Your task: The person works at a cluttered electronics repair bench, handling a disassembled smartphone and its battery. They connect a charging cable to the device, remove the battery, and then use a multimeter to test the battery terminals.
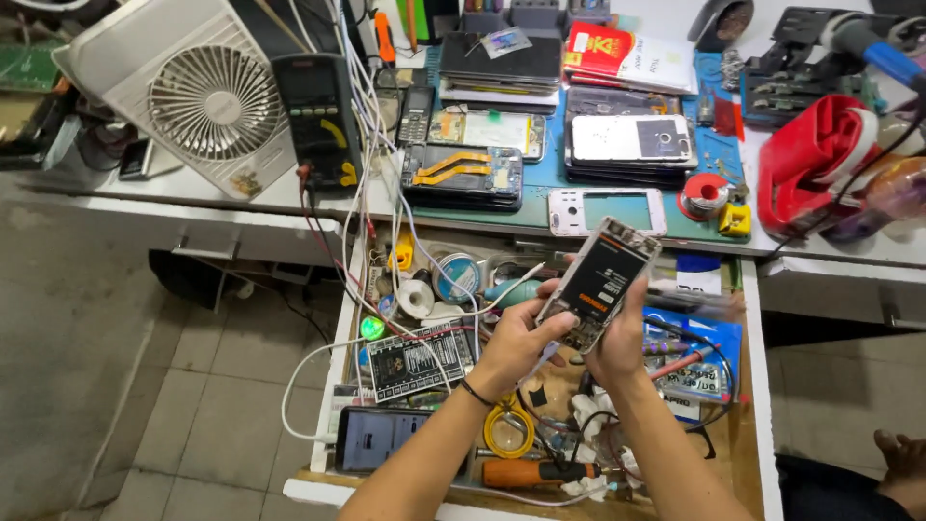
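Opened phone (600, 284): black battery, silver frame. Fan (198, 96): white. Multimeter (319, 111): black, yellow dial. Worktop mat (550, 174): teal. Screwdriver (535, 472): orange handle. Bag (810, 159): red. Solder reel (705, 196): red, grey wire.

Bright, even light is falling from above on the table (241, 198). The shadows are lying soft and small. The floor (77, 318) on the left is looking darker. The edges are bending outward. The picture is looking a little blurry all over.
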